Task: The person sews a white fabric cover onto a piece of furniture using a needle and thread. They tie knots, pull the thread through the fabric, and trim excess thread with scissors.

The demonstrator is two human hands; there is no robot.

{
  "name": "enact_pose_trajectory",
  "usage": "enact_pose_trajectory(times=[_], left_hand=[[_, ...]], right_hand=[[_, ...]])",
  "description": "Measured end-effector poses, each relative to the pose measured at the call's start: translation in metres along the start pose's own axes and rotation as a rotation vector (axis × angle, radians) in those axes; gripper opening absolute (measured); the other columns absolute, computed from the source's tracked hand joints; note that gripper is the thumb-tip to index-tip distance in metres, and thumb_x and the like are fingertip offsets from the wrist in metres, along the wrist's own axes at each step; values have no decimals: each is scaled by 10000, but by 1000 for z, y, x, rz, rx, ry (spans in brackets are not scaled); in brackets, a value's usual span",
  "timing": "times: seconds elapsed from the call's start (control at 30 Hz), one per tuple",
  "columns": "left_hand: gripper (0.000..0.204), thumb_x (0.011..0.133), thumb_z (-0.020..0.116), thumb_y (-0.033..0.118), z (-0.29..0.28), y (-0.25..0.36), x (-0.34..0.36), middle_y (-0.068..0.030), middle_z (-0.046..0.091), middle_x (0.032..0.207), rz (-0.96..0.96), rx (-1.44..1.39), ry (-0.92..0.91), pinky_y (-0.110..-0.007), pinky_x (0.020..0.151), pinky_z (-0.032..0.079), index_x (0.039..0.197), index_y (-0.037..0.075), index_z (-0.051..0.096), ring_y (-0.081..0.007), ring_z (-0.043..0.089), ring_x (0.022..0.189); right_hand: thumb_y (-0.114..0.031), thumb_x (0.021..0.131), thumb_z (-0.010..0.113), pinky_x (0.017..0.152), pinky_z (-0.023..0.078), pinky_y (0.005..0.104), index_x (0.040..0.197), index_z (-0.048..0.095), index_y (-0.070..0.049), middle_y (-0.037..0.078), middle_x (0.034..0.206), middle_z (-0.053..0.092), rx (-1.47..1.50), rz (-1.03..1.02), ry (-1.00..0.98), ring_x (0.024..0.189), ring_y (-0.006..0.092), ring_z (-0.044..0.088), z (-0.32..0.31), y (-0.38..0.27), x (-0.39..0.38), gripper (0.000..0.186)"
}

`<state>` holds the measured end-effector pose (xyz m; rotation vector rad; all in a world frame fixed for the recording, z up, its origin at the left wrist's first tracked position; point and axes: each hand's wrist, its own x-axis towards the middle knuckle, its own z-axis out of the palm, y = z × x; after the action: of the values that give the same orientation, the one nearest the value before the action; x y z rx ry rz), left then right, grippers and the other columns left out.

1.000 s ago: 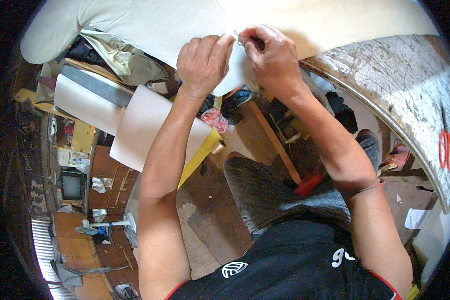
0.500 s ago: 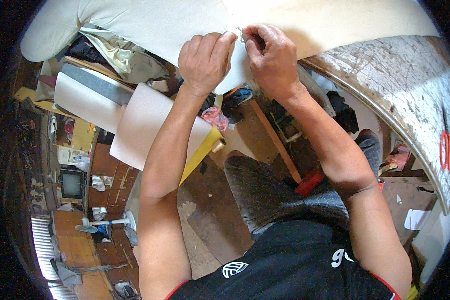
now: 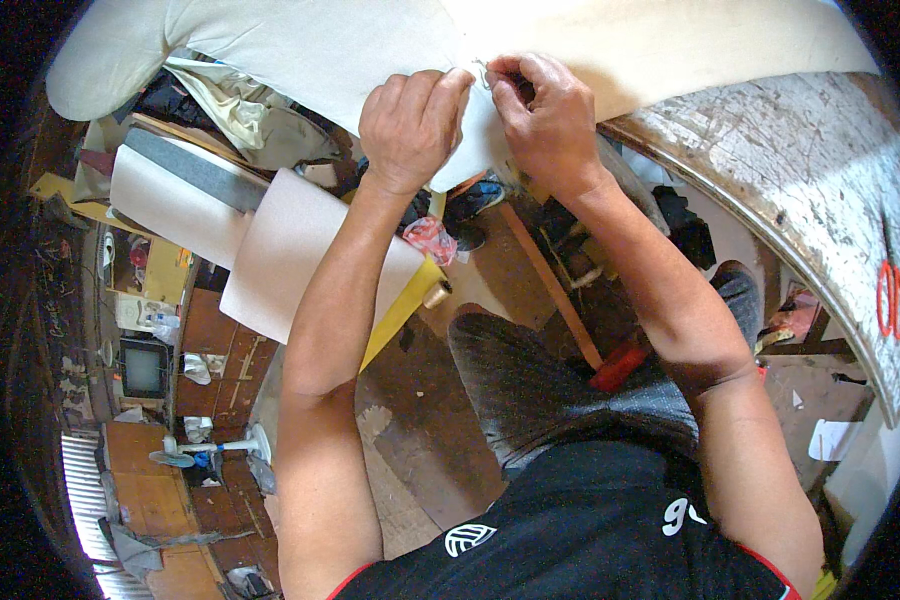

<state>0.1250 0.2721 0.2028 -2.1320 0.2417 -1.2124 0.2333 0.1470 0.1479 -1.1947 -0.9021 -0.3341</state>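
A large off-white, cloth-like sheet [image 3: 280, 50] spreads across the top of the view, cream-toned on its right side. Over its near edge is my left hand [image 3: 410, 130], fingers curled and thumb pressed against the forefinger; what it grips is hidden. Close beside it, my right hand [image 3: 550, 120] pinches with thumb and forefinger. A thin, dark, thread-like strand [image 3: 482, 73] shows in the narrow gap between the hands, at the right fingertips. Its exact kind is too small to make out.
At the right stands a scuffed white-painted table [image 3: 800, 150] with a curved edge. Pale rolled sheets [image 3: 300, 250] and a yellow strip [image 3: 400, 315] lie left of my legs. A red-ended wooden handle [image 3: 550, 280] leans by my knee. A fan [image 3: 220, 445] sits at lower left.
Both hands stay nearly in place over the sheet. The view has shifted very slightly, and the strand at the right fingertips lies a little differently.
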Motion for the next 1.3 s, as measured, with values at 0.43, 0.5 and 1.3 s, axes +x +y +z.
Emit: enact_pose_trajectory(times=[0.43, 0.5, 1.3], left_hand=[[266, 761, 742, 93, -3, 2, 0, -30, 658, 854, -15, -38, -32, -360, 603, 478, 1005, 169, 667, -228, 623, 711], [266, 760, 743, 91, -3, 2, 0, -32, 658, 851, -15, -41, -25, -362, 605, 478, 1003, 168, 666, -230, 623, 712], [408, 787, 790, 91, -7, 5, -6, -8, 625, 904, 24, -50, -30, -331, 646, 438, 1183, 158, 719, -186, 556, 736]], right_hand=[[-112, 873, 647, 782, 534, 469, 921, 713, -27, 190, 885, 680, -84, -64, -84, 841, 395, 668, -5, 1, 8, 118], [-110, 873, 630, 782, 534, 477, 908, 711, -26, 196, 870, 678, -89, -73, -122, 840, 406, 668, -8, 0, 12, 121], [-69, 909, 609, 783, 553, 399, 1009, 715, 1, 200, 937, 700, -92, -126, -257, 841, 347, 697, -25, 0, 23, 162]])
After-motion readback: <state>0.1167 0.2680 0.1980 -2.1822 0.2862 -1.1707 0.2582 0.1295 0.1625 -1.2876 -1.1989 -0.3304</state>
